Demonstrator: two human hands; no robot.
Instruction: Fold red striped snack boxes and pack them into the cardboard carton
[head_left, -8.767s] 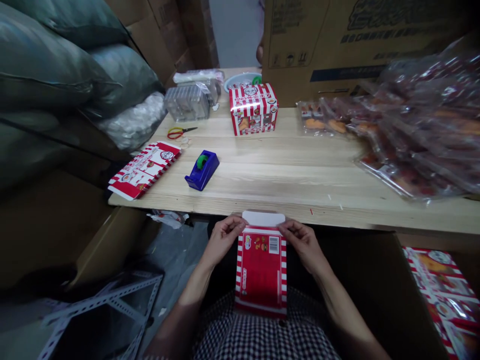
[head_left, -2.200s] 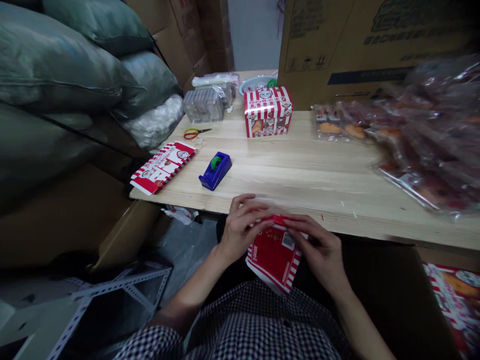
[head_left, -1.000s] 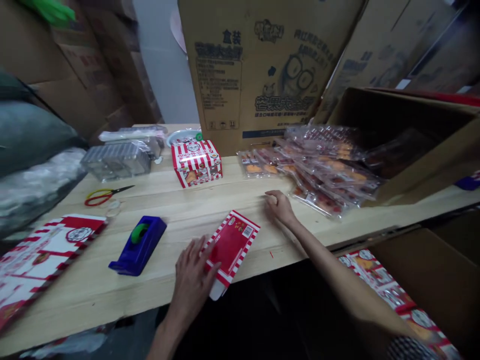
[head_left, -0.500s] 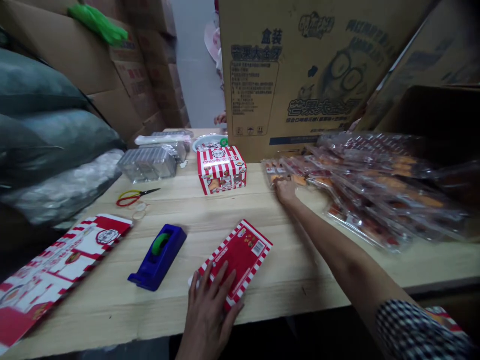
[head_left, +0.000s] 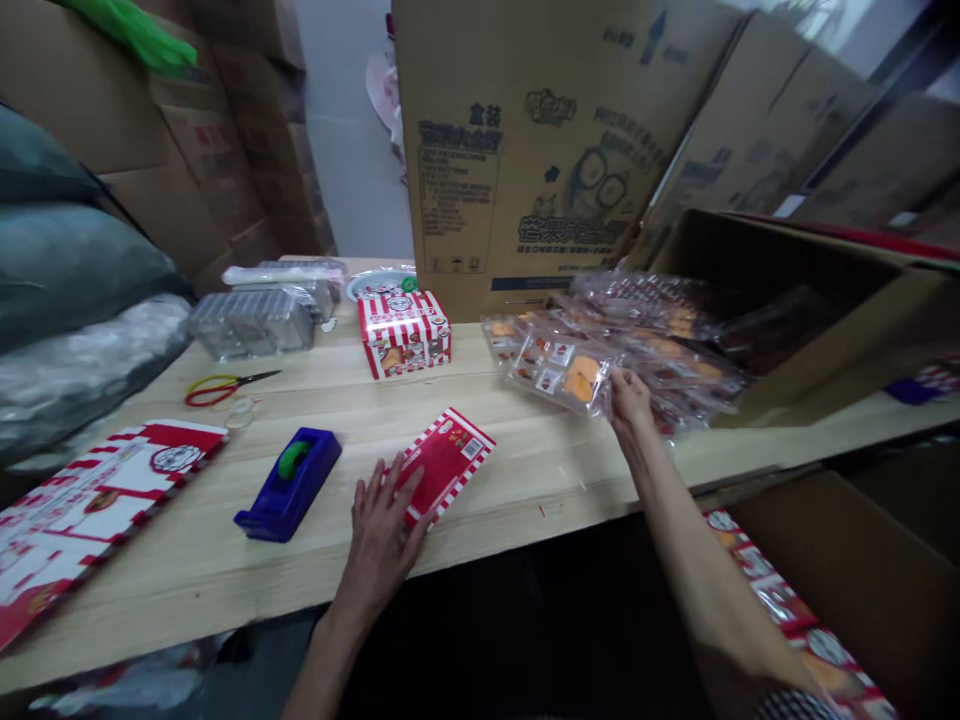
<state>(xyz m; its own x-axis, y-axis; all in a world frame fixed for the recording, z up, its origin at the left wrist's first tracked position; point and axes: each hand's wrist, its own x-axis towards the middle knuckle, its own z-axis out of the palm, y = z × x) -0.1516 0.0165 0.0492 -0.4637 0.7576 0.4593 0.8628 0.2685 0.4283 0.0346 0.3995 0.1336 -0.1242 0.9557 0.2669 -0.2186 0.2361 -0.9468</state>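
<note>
My left hand lies flat, fingers spread, on the near end of a flattened red-and-white striped carton on the wooden table. My right hand reaches to the right and pinches the corner of a clear plastic snack packet, lifted a little off the pile of similar packets. An assembled striped box stands farther back on the table.
A blue tape dispenser sits left of my left hand. Scissors and clear plastic trays lie at the back left, flat striped cartons at the left edge. Large cardboard boxes stand behind; an open carton is at the right.
The carton went from my lap onto the table under my left hand. My right hand reached to the packet pile and has taken hold of one packet and drawn it toward me.
</note>
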